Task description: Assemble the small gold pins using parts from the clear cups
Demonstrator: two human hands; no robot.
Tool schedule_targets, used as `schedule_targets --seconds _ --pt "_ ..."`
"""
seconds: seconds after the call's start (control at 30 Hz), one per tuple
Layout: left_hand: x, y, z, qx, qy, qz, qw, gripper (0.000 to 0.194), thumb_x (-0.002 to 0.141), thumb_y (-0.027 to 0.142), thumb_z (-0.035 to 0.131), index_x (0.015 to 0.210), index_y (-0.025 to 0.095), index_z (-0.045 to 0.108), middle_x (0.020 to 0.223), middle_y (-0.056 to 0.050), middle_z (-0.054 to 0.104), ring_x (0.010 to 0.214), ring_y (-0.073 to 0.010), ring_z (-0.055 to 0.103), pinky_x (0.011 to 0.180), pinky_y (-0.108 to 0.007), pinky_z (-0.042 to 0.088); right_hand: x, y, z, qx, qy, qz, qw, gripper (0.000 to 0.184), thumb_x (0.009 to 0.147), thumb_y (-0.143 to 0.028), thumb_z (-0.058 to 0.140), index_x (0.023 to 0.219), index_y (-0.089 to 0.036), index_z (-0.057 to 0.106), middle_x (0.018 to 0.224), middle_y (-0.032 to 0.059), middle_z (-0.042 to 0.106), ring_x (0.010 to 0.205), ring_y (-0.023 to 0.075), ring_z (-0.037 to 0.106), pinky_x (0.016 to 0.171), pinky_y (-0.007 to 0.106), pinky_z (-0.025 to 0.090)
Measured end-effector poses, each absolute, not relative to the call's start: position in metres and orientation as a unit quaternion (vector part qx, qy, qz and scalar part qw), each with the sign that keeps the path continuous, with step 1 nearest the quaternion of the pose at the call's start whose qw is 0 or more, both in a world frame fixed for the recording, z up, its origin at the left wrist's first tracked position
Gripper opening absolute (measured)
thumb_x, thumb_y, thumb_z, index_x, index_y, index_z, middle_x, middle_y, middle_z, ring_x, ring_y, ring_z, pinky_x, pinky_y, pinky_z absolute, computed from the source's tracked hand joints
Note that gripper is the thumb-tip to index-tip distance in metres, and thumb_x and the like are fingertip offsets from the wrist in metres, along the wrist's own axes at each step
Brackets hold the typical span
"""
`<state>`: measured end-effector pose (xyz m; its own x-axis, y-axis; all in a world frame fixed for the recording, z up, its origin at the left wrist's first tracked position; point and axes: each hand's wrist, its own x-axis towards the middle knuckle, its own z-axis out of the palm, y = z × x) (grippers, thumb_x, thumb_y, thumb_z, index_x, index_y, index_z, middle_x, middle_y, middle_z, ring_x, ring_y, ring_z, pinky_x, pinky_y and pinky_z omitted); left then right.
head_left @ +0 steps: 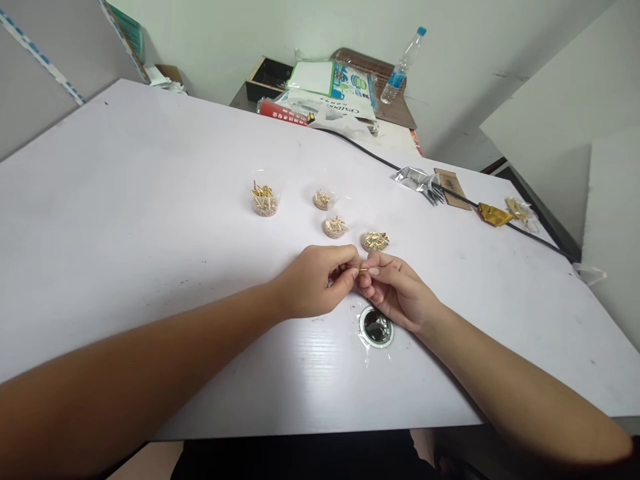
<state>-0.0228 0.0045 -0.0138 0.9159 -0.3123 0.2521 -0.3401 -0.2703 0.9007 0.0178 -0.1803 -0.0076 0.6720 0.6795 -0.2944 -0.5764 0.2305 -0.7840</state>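
Note:
Both hands meet above the white table, pinching a thin gold-coloured metal piece [364,270] between them. My left hand [323,280] holds one end with thumb and forefinger. The fingertips of my right hand [397,287] close on the other end. The piece is too small to tell its exact kind. Just beyond the hands, a clear cup of gold pieces [375,241] stands nearest. Two small clear cups [335,227] and a larger clear cup [265,201] farther off hold similar gold pieces. Below the right hand lies a round dark disc [377,327] with a pale rim.
A black cable [370,157] runs along the table's far right edge, past a silver wrapper [420,181], a brown card [453,189] and a gold packet [494,214]. Behind the table are a water bottle [400,70], a black box [267,80] and printed packets [350,87].

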Motion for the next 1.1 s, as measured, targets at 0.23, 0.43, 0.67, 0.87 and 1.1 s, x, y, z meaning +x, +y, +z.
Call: schedule_targets --seconds 0.23,0.43,0.67,0.87,1.1 --pt "-0.025 0.003 -0.011 0.793 -0.194 0.002 0.578 0.011 0.09 0.015 0.047 0.081 0.015 0.052 0.078 0.0 0.068 0.067 -0.0098 0.058 0.064 -0.023 0.046 0.016 -0.177 -0.009 -0.492 -0.103 0.355 0.788 0.019 0.076 -0.022 0.077 0.077 -0.013 0.061 0.069 0.0036 0.068 0.059 0.0089 0.064 0.049 0.013 0.05" --pt "-0.029 0.003 -0.008 0.832 -0.183 0.081 0.518 0.011 0.091 0.018 0.05 0.083 0.016 0.056 0.075 0.001 0.065 0.066 -0.0088 0.057 0.064 -0.021 0.046 0.017 -0.174 -0.012 -0.513 -0.112 0.301 0.796 0.029 0.073 -0.028 0.081 0.077 -0.013 0.056 0.067 0.0029 0.067 0.055 0.0093 0.062 0.048 0.016 0.047" --pt "-0.005 0.019 0.033 0.885 -0.149 0.257 0.358 0.008 0.089 0.02 0.057 0.088 0.015 0.064 0.077 -0.001 0.067 0.068 -0.0101 0.059 0.064 -0.021 0.047 0.014 -0.169 -0.015 -0.578 -0.163 0.27 0.752 0.029 0.076 -0.03 0.074 0.08 -0.015 0.049 0.063 0.0 0.063 0.049 0.0085 0.057 0.049 0.02 0.046" --pt "0.032 0.027 0.048 0.948 -0.129 0.186 0.225 0.015 0.087 0.027 0.061 0.095 0.017 0.069 0.087 -0.003 0.067 0.073 -0.0139 0.06 0.072 -0.027 0.047 0.012 -0.167 -0.014 -0.586 -0.151 0.275 0.747 0.028 0.072 -0.03 0.071 0.08 -0.015 0.049 0.065 -0.0002 0.063 0.052 0.0086 0.058 0.05 0.02 0.046" --pt "0.05 0.019 0.076 0.985 -0.164 -0.048 0.021 0.026 0.091 0.026 0.049 0.1 0.025 0.074 0.103 -0.002 0.071 0.094 -0.0204 0.063 0.081 -0.03 0.046 0.014 -0.168 -0.015 -0.587 -0.15 0.291 0.74 0.027 0.072 -0.029 0.069 0.082 -0.015 0.048 0.067 0.0 0.063 0.053 0.0086 0.058 0.051 0.021 0.047"
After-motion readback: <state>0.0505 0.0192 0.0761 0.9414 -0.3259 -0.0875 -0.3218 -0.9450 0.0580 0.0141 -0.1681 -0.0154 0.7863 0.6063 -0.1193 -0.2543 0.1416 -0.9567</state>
